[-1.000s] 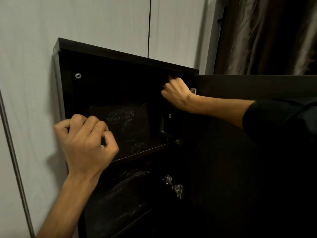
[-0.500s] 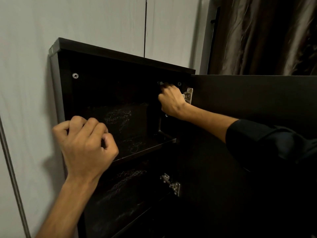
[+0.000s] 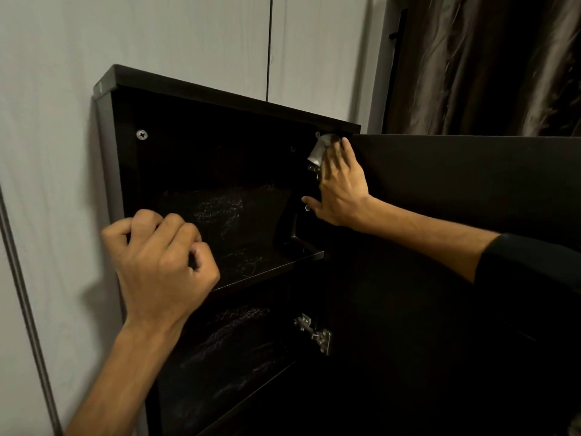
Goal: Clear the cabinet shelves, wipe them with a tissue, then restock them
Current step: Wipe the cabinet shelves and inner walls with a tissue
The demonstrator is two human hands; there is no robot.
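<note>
Since half a second ago, the right hand (image 3: 341, 187) has been spread flat, fingers straight, and a crumpled tissue (image 3: 320, 150) is now pressed under its fingertips against the upper right inner corner of the cabinet (image 3: 220, 99), beside the top hinge. The left hand (image 3: 160, 262) is kept loosely curled with nothing held, before the dusty upper shelf (image 3: 267, 269). The open door (image 3: 471, 171) is seen at right.
</note>
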